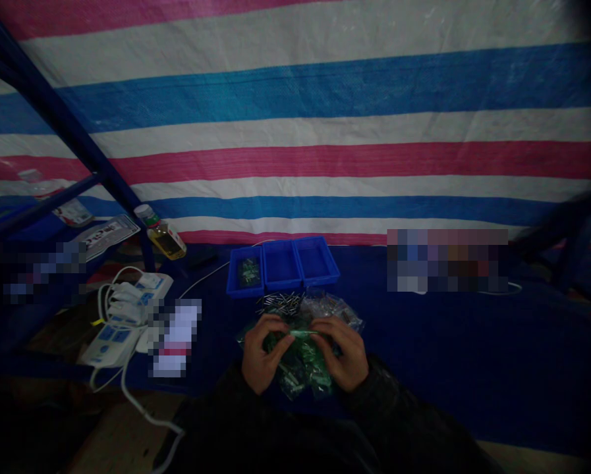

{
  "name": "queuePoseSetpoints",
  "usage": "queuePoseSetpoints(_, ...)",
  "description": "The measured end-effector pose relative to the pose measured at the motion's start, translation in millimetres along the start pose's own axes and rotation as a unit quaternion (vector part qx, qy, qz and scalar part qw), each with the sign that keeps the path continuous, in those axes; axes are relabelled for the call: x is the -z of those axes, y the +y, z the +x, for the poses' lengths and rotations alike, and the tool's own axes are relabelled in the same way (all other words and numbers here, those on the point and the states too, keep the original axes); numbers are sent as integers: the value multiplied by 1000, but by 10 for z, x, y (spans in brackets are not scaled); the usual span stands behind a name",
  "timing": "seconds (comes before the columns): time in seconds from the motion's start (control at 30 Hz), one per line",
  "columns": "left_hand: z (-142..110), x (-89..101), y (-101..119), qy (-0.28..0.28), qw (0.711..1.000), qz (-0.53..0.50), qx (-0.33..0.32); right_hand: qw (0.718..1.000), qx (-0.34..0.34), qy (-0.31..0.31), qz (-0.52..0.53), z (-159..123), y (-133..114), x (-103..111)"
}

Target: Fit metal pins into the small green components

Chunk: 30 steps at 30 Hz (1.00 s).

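Head view: leftmost blue tray (233, 275) holds circuit boards (249, 272).

Far side, a tarpaulin (295, 131) in horizontal pink, white and blue stripes; below it, bright blue plastic trays (282, 265) on a dark blue cloth (473, 355); near, green circuit boards (300, 365); left, white power strips (141, 289).

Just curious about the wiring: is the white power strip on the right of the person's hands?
No, the white power strip lies off to the left of the left hand and right hand.
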<state>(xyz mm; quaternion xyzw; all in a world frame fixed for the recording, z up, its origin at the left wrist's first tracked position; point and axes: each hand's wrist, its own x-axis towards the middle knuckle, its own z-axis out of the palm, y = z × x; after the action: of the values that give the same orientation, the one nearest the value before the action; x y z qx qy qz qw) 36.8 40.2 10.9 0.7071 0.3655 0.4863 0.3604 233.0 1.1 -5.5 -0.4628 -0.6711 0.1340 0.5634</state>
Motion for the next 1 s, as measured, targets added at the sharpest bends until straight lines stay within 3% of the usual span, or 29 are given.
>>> queuePoseSetpoints(0.13, -24, -17, 7, 10, 999, -22, 33, 999, -28, 38, -1, -17, -5, -27)
queuePoseSetpoints(0.27, 2, 13, 21, -37, 999, -1, 8, 1000, 0, 2, -3, 31, -64, 36)
queuePoseSetpoints(0.4, 16, 25, 1, -22, 1000, 10, -3, 1000, 7, -21, 2, 45, -71, 83)
queuePoseSetpoints(0.67, 27, 25, -15, -21, 1000, -1, -3, 1000, -8, -10, -6, 40, -17, 39)
queuePoseSetpoints(1.0, 31, 41, 49, -11, 1000, 14, -17, 999, 24, -36, 3, 73, -63, 27)
